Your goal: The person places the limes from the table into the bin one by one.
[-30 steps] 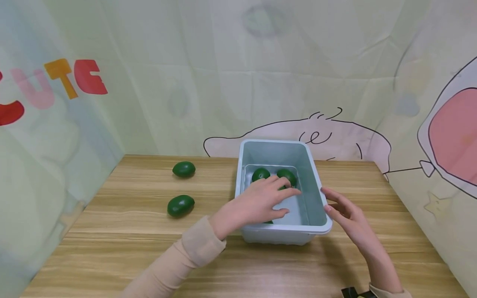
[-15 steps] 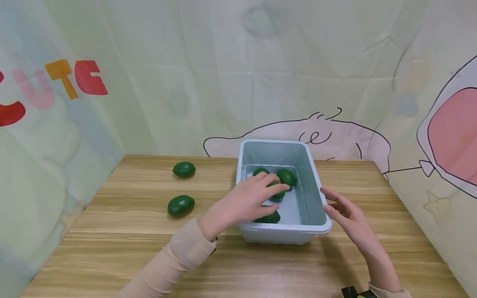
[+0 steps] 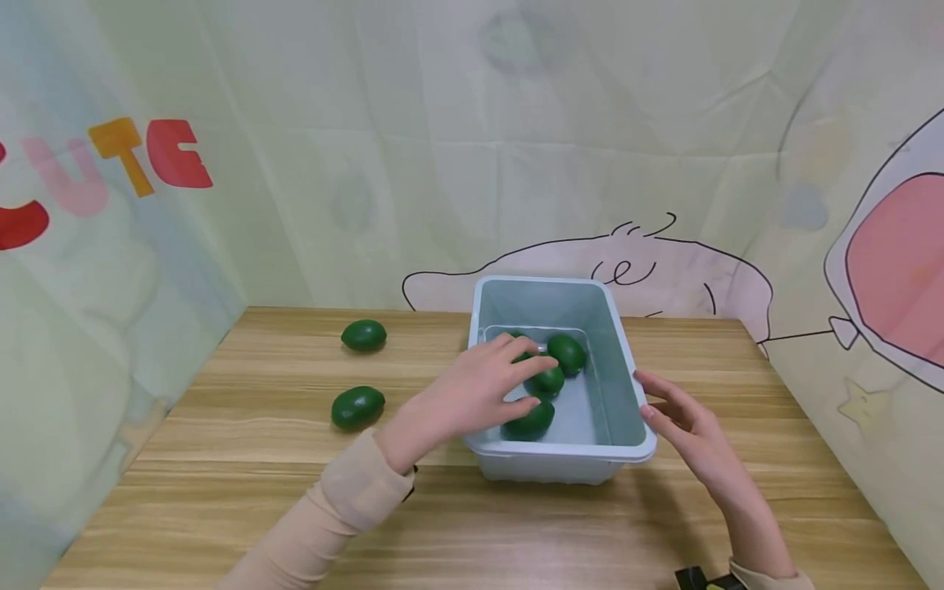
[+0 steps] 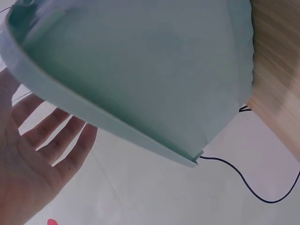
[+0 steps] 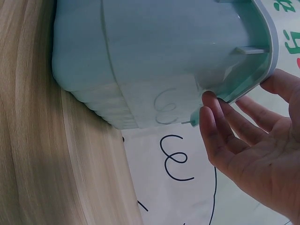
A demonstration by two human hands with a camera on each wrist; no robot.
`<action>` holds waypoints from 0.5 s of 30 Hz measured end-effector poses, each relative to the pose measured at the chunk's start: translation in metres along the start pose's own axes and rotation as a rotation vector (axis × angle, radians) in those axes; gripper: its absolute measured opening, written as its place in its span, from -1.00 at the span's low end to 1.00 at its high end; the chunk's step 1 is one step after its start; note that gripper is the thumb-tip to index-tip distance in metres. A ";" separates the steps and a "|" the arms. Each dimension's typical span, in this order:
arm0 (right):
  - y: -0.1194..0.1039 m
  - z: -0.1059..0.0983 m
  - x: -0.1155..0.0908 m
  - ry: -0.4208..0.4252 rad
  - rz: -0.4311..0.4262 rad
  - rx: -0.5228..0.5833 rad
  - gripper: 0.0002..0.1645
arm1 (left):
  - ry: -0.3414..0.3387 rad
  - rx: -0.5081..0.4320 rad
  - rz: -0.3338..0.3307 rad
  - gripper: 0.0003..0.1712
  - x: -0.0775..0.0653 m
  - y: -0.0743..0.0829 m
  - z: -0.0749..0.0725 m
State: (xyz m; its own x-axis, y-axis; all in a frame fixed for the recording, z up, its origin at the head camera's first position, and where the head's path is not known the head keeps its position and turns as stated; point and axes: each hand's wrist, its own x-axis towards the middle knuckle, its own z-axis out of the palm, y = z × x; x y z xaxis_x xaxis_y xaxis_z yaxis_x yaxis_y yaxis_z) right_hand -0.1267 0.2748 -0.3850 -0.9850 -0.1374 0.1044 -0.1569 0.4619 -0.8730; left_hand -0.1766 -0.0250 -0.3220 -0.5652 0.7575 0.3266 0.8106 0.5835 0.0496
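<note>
This looks like a small curtained booth; what room lies around it cannot be told. Pale green printed cloth [image 3: 413, 164], visibly creased, rises on the left, far and right sides of a wood-grain surface [image 3: 221, 467]. On the cloth, bright letters [image 3: 118, 138] run at the left, an outlined cartoon figure [image 3: 546, 260] shows at the far edge, and a pink balloon drawing [image 3: 903, 270] and pale star [image 3: 864, 407] appear at right.

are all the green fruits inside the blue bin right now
No, one green fruit and a second green fruit lie on the wooden table, outside the blue bin.
</note>
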 end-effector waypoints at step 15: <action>0.002 0.000 0.000 0.004 -0.007 -0.001 -0.42 | 0.059 0.008 -0.007 -0.51 -0.012 -0.013 0.000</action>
State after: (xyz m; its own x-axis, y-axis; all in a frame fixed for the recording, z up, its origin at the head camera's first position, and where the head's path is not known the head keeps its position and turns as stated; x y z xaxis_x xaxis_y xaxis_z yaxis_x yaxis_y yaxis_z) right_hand -0.1266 0.2754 -0.3867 -0.9841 -0.1375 0.1121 -0.1638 0.4622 -0.8715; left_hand -0.1800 -0.0419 -0.3265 -0.5603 0.7352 0.3815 0.8056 0.5908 0.0446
